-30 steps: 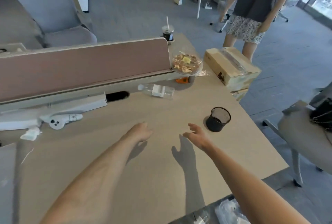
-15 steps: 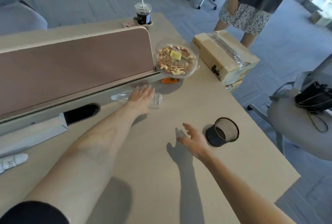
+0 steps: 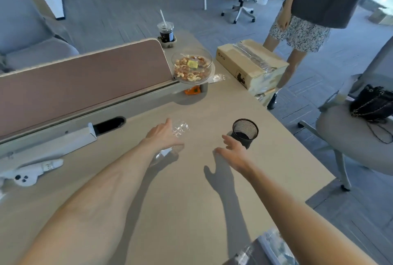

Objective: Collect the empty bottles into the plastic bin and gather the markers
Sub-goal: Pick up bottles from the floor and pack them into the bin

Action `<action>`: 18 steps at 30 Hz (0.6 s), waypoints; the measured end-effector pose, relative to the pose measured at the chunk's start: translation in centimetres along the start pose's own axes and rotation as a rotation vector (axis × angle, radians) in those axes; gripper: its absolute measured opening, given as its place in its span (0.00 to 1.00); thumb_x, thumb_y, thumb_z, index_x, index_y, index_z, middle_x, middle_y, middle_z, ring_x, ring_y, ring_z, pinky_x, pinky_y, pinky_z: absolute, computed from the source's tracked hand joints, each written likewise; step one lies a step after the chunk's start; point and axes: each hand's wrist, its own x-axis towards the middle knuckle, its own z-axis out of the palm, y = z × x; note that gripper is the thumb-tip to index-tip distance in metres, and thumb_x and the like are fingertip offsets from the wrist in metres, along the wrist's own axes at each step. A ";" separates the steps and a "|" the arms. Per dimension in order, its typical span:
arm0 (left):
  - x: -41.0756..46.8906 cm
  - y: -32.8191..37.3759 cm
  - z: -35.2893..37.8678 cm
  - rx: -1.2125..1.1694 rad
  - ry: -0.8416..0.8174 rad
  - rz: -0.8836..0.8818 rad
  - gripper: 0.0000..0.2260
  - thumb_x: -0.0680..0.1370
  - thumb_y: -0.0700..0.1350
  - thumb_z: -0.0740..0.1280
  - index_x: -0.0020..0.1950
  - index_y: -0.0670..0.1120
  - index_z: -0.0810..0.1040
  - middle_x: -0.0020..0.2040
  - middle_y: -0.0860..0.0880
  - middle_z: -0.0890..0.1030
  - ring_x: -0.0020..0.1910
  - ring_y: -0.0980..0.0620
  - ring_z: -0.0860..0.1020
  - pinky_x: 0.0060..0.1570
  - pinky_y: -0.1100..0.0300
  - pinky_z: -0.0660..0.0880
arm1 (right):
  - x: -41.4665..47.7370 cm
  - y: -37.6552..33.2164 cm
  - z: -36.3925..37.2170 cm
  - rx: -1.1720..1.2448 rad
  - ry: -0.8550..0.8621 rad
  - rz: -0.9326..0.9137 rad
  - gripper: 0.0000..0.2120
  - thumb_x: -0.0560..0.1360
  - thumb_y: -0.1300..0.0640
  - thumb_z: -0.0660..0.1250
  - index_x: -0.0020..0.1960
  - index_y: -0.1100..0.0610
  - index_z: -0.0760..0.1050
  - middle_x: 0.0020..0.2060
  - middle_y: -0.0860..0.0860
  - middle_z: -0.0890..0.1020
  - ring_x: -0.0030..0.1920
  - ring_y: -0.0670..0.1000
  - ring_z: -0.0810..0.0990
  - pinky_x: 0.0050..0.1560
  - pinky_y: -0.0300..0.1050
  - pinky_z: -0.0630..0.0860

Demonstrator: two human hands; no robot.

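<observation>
My left hand (image 3: 162, 136) grips a clear empty plastic bottle (image 3: 179, 129) and holds it a little above the middle of the desk (image 3: 191, 211). The bottle's base sticks out past my fingers, and its other end shows below my palm. My right hand (image 3: 234, 153) hovers open over the desk, fingers spread, just left of a black mesh pen cup (image 3: 245, 132). No markers show. A clear plastic container's edge (image 3: 268, 247) peeks in at the bottom edge, below the desk's near side.
A glass bowl of nuts (image 3: 192, 65) stands by the brown divider (image 3: 85, 86), an iced drink (image 3: 165, 32) behind it. A white controller (image 3: 32, 174) lies at left. Beside the desk sit a cardboard box (image 3: 251, 63) and a chair with a black bag (image 3: 374, 105). A person (image 3: 319, 9) stands beyond.
My left hand reached to the bottle by the divider, took hold of it and has drawn it back toward me, lifted off the desk. My right hand has edged toward the mesh cup.
</observation>
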 end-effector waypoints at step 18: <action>-28.1 10.9 8.7 -0.648 -0.002 -0.150 0.38 0.70 0.65 0.70 0.74 0.49 0.65 0.72 0.47 0.70 0.68 0.45 0.71 0.63 0.52 0.70 | -19.2 9.8 -6.0 0.078 -0.104 -0.069 0.30 0.77 0.57 0.66 0.76 0.57 0.61 0.72 0.58 0.67 0.69 0.57 0.69 0.59 0.46 0.67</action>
